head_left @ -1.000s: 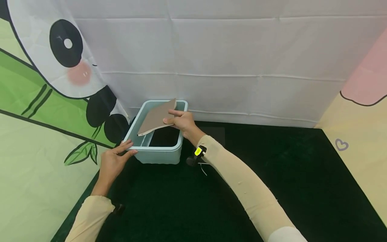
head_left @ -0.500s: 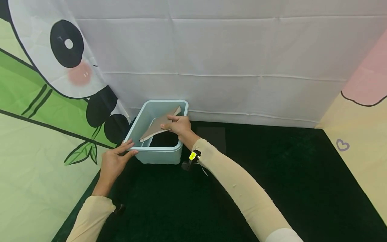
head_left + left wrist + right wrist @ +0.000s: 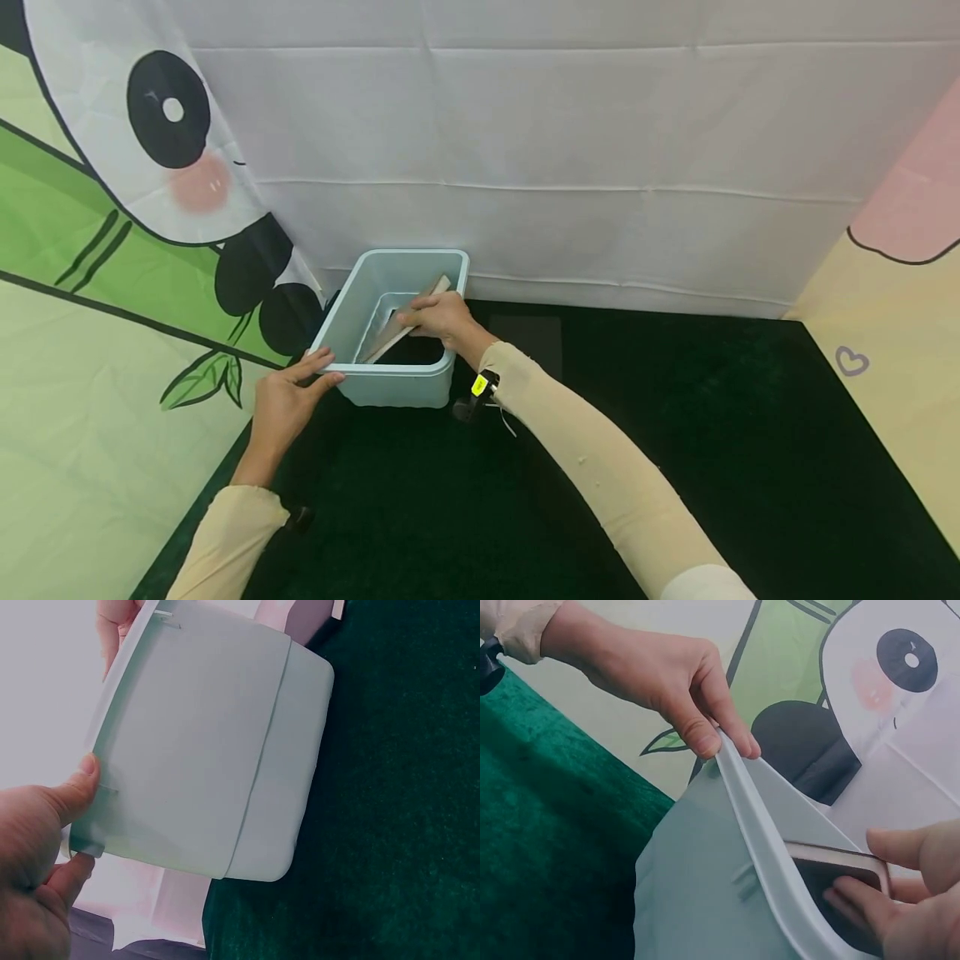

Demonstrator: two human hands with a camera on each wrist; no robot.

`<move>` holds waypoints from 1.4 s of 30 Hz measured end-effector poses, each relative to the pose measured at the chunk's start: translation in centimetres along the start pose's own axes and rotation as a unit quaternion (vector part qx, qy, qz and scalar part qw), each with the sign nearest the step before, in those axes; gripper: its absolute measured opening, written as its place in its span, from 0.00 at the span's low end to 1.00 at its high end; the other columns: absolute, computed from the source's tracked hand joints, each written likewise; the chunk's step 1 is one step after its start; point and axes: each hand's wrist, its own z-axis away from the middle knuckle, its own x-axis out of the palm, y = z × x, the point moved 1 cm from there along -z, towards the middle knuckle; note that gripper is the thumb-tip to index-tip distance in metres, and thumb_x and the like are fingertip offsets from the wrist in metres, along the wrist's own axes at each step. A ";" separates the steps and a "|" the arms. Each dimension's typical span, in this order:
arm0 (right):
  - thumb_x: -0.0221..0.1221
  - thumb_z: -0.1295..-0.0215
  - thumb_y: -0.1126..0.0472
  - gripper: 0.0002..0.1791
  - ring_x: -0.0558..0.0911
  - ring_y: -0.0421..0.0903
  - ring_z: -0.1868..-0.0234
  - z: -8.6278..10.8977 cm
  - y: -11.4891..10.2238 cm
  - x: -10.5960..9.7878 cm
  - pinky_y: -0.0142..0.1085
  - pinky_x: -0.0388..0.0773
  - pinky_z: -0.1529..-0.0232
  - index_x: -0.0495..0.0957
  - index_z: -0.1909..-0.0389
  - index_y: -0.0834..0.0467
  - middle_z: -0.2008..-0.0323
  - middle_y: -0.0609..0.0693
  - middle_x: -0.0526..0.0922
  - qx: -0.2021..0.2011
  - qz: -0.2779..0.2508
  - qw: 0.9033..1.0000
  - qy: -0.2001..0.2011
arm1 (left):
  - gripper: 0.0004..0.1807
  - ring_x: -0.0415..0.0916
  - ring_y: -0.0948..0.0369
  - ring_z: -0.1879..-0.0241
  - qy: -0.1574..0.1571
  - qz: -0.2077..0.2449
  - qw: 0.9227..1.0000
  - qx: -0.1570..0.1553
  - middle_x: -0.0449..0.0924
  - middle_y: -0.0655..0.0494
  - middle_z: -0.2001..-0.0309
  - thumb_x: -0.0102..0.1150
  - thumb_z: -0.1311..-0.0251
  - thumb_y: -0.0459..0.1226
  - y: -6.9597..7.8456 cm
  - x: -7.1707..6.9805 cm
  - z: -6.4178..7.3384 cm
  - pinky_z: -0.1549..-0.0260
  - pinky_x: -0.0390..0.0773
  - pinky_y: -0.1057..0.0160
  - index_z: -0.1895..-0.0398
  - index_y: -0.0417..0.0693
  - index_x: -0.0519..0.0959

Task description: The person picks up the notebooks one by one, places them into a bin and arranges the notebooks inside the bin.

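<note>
A light blue plastic bin [image 3: 390, 368] stands near the back of the dark green surface. My left hand [image 3: 285, 400] grips its near left corner, thumb on the outer wall and fingers over the rim, as the left wrist view also shows. Inside the bin, my right hand [image 3: 446, 319] pinches a thin notebook [image 3: 392, 337] with a grey-brown cover and pale page edges. The notebook is tilted on edge, running from the far right to the near left below the rim. Below it a dark area [image 3: 412, 352] shows in the bin; its kind is hidden.
A dark flat rectangle [image 3: 528, 340] lies on the green cloth [image 3: 637, 400] right of the bin. Behind stands a white fabric backdrop [image 3: 555, 125], close to the bin's far side. A printed panda cloth [image 3: 180, 175] borders the left.
My right hand has lowered the notebook into the bin and turned it from nearly flat to on edge. My left hand has stayed on the rim.
</note>
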 end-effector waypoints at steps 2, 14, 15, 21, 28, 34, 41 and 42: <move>0.66 0.34 0.71 0.25 0.84 0.56 0.42 0.0 -0.1 0.1 0.42 0.83 0.44 0.76 0.37 0.70 0.40 0.64 0.79 0.014 0.002 1.000 -0.024 | 0.24 0.71 0.45 0.32 0.001 0.000 1.000 0.001 0.81 0.47 0.38 0.70 0.37 0.44 -0.1 0.0 0.0 0.37 0.70 0.37 0.42 0.41 0.83; 0.59 0.26 0.65 0.24 0.74 0.58 0.31 1.0 -0.6 -0.5 0.47 0.75 0.34 0.71 0.34 0.72 0.31 0.63 0.71 0.043 0.065 0.992 -0.103 | 0.22 0.73 0.48 0.33 0.005 -0.011 1.000 0.016 0.81 0.50 0.38 0.70 0.36 0.43 -0.6 0.0 0.1 0.40 0.73 0.42 0.42 0.42 0.84; 0.58 0.26 0.65 0.23 0.74 0.57 0.31 1.1 -0.7 -0.7 0.46 0.76 0.34 0.73 0.35 0.71 0.31 0.62 0.72 0.036 0.073 0.992 -0.097 | 0.22 0.73 0.48 0.33 0.004 -0.010 1.000 0.017 0.81 0.50 0.38 0.70 0.36 0.43 -0.6 0.0 0.1 0.40 0.73 0.42 0.42 0.42 0.84; 0.57 0.24 0.62 0.22 0.79 0.57 0.36 2.6 -2.0 -2.6 0.44 0.80 0.39 0.75 0.34 0.65 0.34 0.61 0.77 -0.012 0.114 0.989 -0.091 | 0.23 0.71 0.46 0.32 -0.003 -0.005 1.000 0.016 0.81 0.49 0.38 0.70 0.36 0.44 -0.6 -0.2 0.2 0.39 0.72 0.39 0.41 0.42 0.83; 0.56 0.22 0.58 0.24 0.81 0.55 0.37 5.3 -3.5 -6.6 0.43 0.81 0.40 0.73 0.31 0.62 0.33 0.61 0.76 -0.044 0.159 0.981 -0.105 | 0.24 0.71 0.46 0.32 -0.005 -0.005 1.000 0.017 0.80 0.49 0.37 0.69 0.36 0.44 -0.6 -0.3 0.1 0.39 0.72 0.39 0.40 0.42 0.83; 0.56 0.22 0.56 0.24 0.80 0.56 0.37 7.4 -2.5 -10.2 0.45 0.80 0.39 0.73 0.31 0.62 0.35 0.61 0.78 -0.053 0.196 0.976 -0.084 | 0.24 0.71 0.46 0.32 -0.001 0.002 1.000 0.017 0.80 0.48 0.38 0.70 0.36 0.43 -0.6 -0.4 0.4 0.39 0.71 0.40 0.41 0.41 0.83; 0.55 0.21 0.52 0.25 0.79 0.57 0.36 8.9 0.3 -13.8 0.46 0.79 0.38 0.73 0.31 0.60 0.35 0.60 0.78 -0.050 0.239 0.969 -0.043 | 0.23 0.72 0.47 0.33 0.007 -0.001 1.000 0.023 0.81 0.49 0.38 0.71 0.37 0.42 -0.7 -0.3 0.4 0.39 0.71 0.44 0.41 0.41 0.83; 0.55 0.21 0.51 0.25 0.79 0.58 0.35 9.1 0.8 -14.1 0.46 0.79 0.38 0.73 0.31 0.59 0.35 0.60 0.78 -0.052 0.245 0.968 -0.035 | 0.23 0.72 0.47 0.33 0.008 0.000 1.000 0.024 0.81 0.49 0.38 0.71 0.37 0.42 -0.7 -0.3 0.4 0.39 0.71 0.44 0.41 0.41 0.83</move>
